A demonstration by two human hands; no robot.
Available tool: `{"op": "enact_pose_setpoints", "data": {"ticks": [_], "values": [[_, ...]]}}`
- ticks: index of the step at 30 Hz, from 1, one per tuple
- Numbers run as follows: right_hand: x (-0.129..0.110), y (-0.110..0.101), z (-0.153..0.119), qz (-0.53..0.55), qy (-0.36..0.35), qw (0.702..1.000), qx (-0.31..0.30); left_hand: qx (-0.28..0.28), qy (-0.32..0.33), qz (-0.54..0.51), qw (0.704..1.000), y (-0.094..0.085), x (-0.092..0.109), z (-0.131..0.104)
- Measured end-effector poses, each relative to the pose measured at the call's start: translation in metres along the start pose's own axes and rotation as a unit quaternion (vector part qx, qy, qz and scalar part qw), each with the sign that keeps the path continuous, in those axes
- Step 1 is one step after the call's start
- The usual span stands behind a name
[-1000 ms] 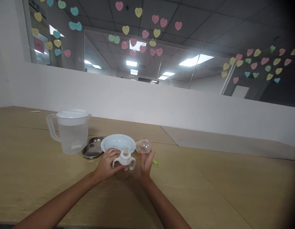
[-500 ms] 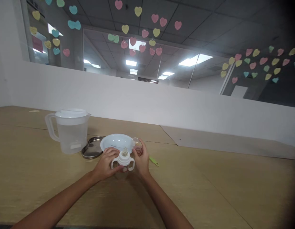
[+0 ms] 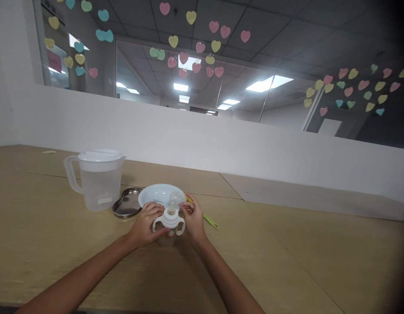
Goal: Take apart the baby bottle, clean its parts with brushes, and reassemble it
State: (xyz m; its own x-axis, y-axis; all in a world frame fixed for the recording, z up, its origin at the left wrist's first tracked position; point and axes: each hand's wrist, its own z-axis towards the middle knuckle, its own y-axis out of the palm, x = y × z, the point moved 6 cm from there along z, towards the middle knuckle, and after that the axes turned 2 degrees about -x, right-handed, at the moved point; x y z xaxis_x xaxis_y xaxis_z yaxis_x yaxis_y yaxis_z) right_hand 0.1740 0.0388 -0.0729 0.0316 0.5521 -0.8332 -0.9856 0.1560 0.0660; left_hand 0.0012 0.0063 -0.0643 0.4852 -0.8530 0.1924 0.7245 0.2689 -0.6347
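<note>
A baby bottle (image 3: 170, 224) with a white collar, two white handles and a clear nipple stands upright on the table. My left hand (image 3: 147, 224) is wrapped round its left side, thumb across the front. Pinched in the fingers of my right hand (image 3: 193, 216) is a clear dome cap (image 3: 175, 199), which is just above and behind the nipple. Whether cap and nipple touch, I cannot tell. Behind the bottle is a white oval bowl (image 3: 156, 192).
A lidded clear pitcher (image 3: 101, 181) stands at the left on the wooden table (image 3: 273, 257). Between pitcher and bowl lies a metal kidney-shaped tray (image 3: 129, 203). A green-handled utensil (image 3: 211, 221) lies right of my right hand. A white wall rises behind.
My right hand has brought the clear cap leftward, from beside the bottle to over the nipple. A yellow part behind my right fingers has come into view. My left hand stays on the bottle.
</note>
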Motion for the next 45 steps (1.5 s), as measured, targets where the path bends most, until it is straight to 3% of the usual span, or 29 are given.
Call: {"op": "enact_pose_setpoints", "data": {"ticks": [21,28,45], "values": [[-0.003,0.004,-0.001,0.014,0.031,0.999,-0.026,-0.007,0.013,0.006,1.0,-0.001,0.003,0.001],[-0.002,0.015,-0.008,0.022,0.078,0.995,-0.057,-0.009,0.013,0.011,1.0,0.0,0.002,0.001],[0.004,0.026,-0.013,0.009,0.115,0.984,-0.134,-0.007,0.018,0.004,1.0,0.0,0.003,0.001]]}}
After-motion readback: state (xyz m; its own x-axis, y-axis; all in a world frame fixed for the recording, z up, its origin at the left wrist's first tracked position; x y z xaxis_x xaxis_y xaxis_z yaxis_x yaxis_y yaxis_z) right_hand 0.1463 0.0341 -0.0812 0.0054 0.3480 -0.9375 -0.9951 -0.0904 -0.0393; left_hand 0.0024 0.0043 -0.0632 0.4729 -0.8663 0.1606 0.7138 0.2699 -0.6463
